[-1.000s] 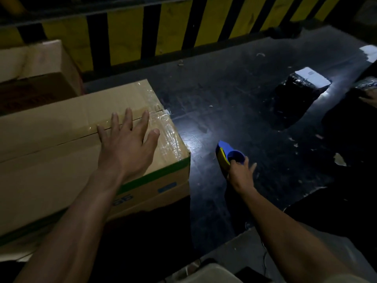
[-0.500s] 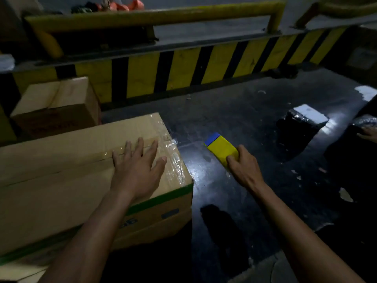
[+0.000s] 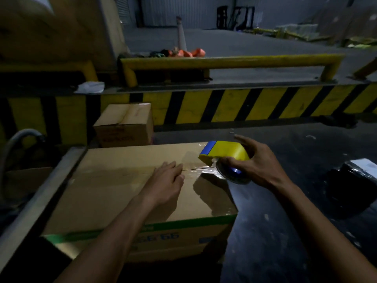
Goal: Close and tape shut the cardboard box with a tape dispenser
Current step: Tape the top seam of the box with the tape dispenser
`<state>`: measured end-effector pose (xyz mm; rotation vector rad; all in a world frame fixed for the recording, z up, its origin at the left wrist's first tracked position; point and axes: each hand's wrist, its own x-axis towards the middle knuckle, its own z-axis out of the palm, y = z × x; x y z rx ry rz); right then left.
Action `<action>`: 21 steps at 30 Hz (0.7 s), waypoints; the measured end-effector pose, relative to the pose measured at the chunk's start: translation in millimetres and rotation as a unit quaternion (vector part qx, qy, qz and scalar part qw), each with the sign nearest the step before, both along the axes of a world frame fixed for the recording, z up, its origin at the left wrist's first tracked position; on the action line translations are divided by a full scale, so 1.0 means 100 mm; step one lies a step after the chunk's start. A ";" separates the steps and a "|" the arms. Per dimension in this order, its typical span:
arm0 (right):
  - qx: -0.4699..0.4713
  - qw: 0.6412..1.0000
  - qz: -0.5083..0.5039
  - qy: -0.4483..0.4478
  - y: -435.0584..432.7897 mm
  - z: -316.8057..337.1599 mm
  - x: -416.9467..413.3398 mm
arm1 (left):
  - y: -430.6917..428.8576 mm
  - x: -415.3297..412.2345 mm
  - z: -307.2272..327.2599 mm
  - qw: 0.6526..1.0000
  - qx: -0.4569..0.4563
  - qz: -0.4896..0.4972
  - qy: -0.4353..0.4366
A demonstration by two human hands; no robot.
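Tape dispenser (image 3: pixel 224 153) has come in from over the floor (image 3: pixel 285 231) rt of the box (image 3: pixel 122 197); nose now at box top, rt end of centre seam (image 3: pixel 132 173). Right hand (image 3: pixel 257 166) grips it, index finger straight. Left hand (image 3: pixel 166 181) still flat mid-seam, fingers straight, holding flaps down. Prob ready to start the tape run.

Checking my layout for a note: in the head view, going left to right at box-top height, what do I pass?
Grey hose → left hand → tape dispenser → right hand → black wrapped parcel.
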<state>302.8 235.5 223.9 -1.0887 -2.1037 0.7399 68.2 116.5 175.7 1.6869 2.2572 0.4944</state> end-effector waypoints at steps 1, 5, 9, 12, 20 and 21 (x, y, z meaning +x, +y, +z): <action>0.001 1.000 0.022 0.006 -0.02 0.05 -0.11 | -0.08 -0.11 0.01 1.000 -0.001 0.007 0.011; 0.003 0.996 0.079 0.040 -0.19 0.18 -0.70 | -0.47 -0.68 0.02 0.997 -0.012 0.063 0.047; -0.003 0.991 0.122 0.058 -0.38 0.20 -1.39 | -0.91 -1.32 -0.03 0.986 -0.060 0.131 0.085; -0.019 0.986 0.160 0.040 -0.55 0.16 -1.94 | -1.22 -1.72 -0.06 0.977 -0.091 0.177 0.070; 0.022 0.965 0.236 -0.113 -0.84 0.03 -2.76 | -1.49 -1.96 -0.17 0.986 -0.052 0.150 -0.055; 0.041 0.955 0.241 -0.166 -0.84 0.03 -2.79 | -1.50 -1.97 -0.18 0.986 -0.047 0.145 -0.066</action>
